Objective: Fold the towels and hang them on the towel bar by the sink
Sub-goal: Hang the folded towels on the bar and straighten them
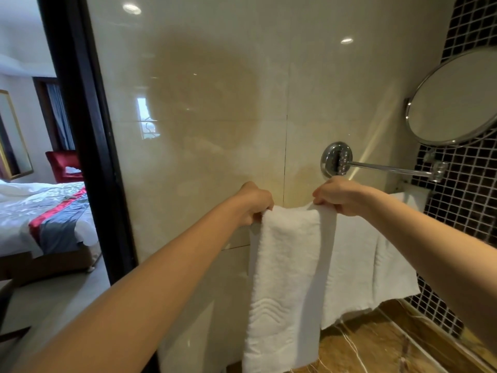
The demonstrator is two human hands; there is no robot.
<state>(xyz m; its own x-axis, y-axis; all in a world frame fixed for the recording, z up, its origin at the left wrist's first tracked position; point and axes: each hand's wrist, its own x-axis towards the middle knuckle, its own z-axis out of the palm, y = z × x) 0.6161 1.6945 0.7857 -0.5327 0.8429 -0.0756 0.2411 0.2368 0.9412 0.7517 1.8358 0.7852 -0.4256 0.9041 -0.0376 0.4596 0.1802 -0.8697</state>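
While slack, towel (285,265) below both hands (255,203) (341,196)

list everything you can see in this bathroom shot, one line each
folded towel: 1, white, centre, held at its top
second towel: 1, white, hanging behind it, right
round mirror: 1, chrome-rimmed, upper right
mirror arm: 1, chrome, on beige wall
mosaic tiles: many, black, right wall
counter: 1, brown marble, lower right
bed: 1, white, far left
armchair: 1, red, beyond bed
left grip: 1, bare hand, pinches towel's top left
right grip: 1, bare hand, pinches towel's top right
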